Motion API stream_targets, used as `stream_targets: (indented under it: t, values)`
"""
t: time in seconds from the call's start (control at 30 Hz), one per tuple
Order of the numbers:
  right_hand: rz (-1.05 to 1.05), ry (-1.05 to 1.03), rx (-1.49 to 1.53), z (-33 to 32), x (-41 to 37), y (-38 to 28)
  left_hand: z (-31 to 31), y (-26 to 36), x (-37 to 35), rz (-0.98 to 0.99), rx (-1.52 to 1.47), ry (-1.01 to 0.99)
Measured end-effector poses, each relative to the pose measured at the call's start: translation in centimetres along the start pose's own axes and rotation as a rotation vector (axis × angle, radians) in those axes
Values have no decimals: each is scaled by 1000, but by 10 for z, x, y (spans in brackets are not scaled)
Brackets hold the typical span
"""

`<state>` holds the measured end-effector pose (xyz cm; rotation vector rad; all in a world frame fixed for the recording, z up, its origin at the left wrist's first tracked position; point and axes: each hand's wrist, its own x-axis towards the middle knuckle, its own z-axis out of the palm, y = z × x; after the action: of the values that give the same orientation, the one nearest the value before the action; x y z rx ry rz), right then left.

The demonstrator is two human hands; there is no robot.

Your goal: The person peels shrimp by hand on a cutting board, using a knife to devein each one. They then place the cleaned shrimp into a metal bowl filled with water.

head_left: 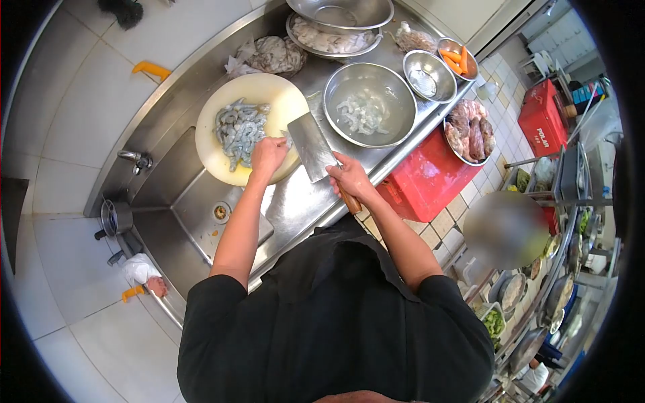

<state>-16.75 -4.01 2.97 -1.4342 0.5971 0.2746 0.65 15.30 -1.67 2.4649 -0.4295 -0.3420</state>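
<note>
My right hand (349, 176) grips the wooden handle of a cleaver (310, 144), its broad blade slanting over the right edge of a round cutting board (213, 161). On the board, my left hand (269, 154) pinches a small greyish shrimp close to the blade. Beside that hand lies a pile of peeled grey shrimp (238, 131). To the right of the cleaver stands a steel bowl (332, 117), with more peeled shrimp (363, 113) in liquid at its bottom.
The board rests over a steel sink (158, 232) with a tap (136, 160). Behind are a bagged greyish heap (272, 55), stacked bowls (376, 13), a small bowl (430, 77) and carrots (455, 59). A red cooler (430, 181) with a bowl of meat-like pieces (470, 131) stands right.
</note>
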Motion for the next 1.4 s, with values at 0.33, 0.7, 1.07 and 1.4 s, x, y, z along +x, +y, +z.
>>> stream_targets:
  t: [0.33, 0.7, 1.07, 1.4]
  values:
    - [-24, -39, -17, 0, -2, -7, -1, 3, 0, -19, 2, -10]
    - [22, -30, -15, 2, -34, -1, 1, 3, -1, -8, -16, -7]
    - [91, -105, -38, -4, -73, 5, 6, 0, -11, 31, -66, 65]
    - [52, -63, -73, -7, -67, -3, 3, 1, -15, 25, -199, 75]
